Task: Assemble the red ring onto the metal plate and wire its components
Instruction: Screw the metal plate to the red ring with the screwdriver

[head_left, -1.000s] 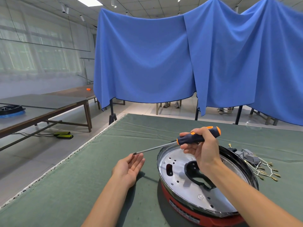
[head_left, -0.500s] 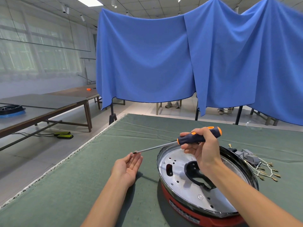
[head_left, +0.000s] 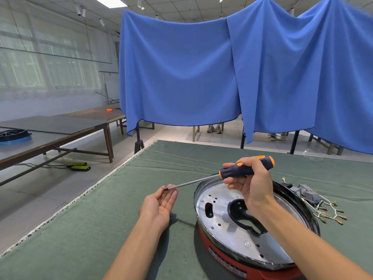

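Right hand (head_left: 252, 184): grips the screwdriver (head_left: 246, 168) handle, above the metal plate (head_left: 228, 225).
Left hand (head_left: 159, 205): palm up, fingers relaxed, at the screwdriver tip.
Red ring (head_left: 224, 257): under the plate on the surface (head_left: 101, 229).
Risk: a tiny screw, if one sits at the tip, may drop onto the cloth.

Blue curtain (head_left: 222, 73), side tables (head_left: 60, 126), tiled floor (head_left: 50, 184), frosted windows (head_left: 40, 63)

Beyond my green table cover (head_left: 101, 229) I saw blue drapes (head_left: 201, 77) hung on stands, brown side tables (head_left: 60, 126) at left, and two yellow-black pedals (head_left: 78, 166) lying on the floor.
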